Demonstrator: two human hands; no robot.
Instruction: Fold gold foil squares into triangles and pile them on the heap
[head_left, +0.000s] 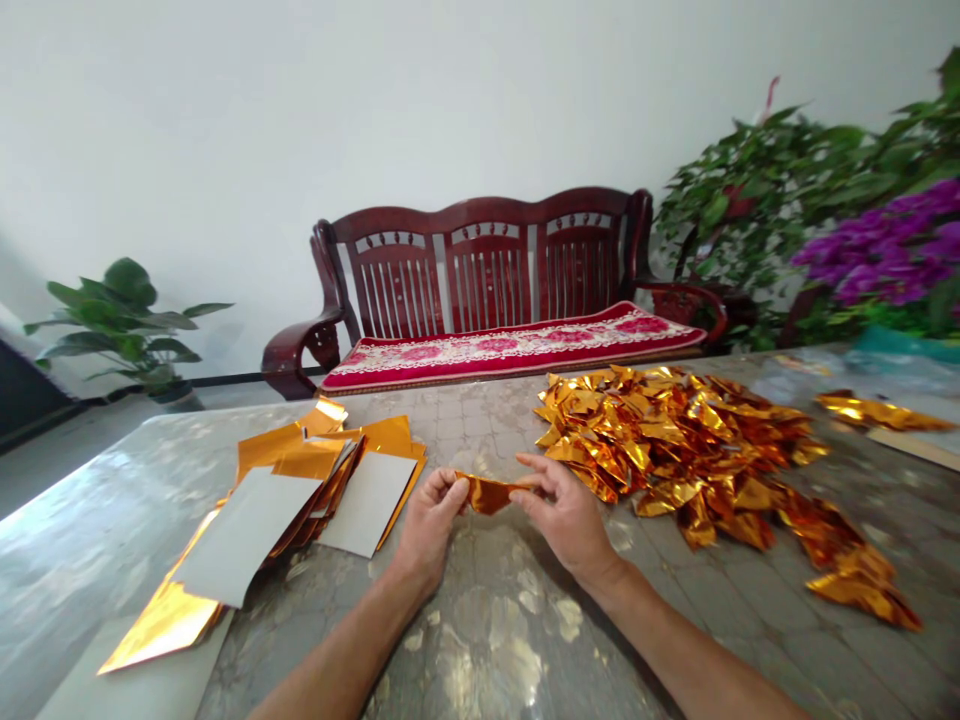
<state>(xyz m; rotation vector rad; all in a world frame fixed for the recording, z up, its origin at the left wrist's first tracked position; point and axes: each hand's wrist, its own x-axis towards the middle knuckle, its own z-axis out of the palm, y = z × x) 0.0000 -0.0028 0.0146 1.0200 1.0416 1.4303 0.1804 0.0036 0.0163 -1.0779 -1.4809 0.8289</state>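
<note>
A folded piece of gold foil paper (489, 494) is stretched between my two hands, just above the table. My left hand (433, 518) pinches its left end between thumb and fingers. At the other end, my right hand (564, 512) grips it with thumb and index finger, the other fingers partly raised. To the left lie stacks of flat gold foil paper (292, 458), some sheets with the pale grey back (247, 530) facing up. A large heap of folded gold foil pieces (675, 425) spreads to the right, trailing toward the table's near right.
The patterned table (480, 620) fills the foreground. Behind it stands a dark red wooden bench (487, 260) with a red floral cushion (510, 345). A potted plant (139, 320) is at left; leafy plants and purple flowers (892, 245) are at right, near clear plastic (802, 372).
</note>
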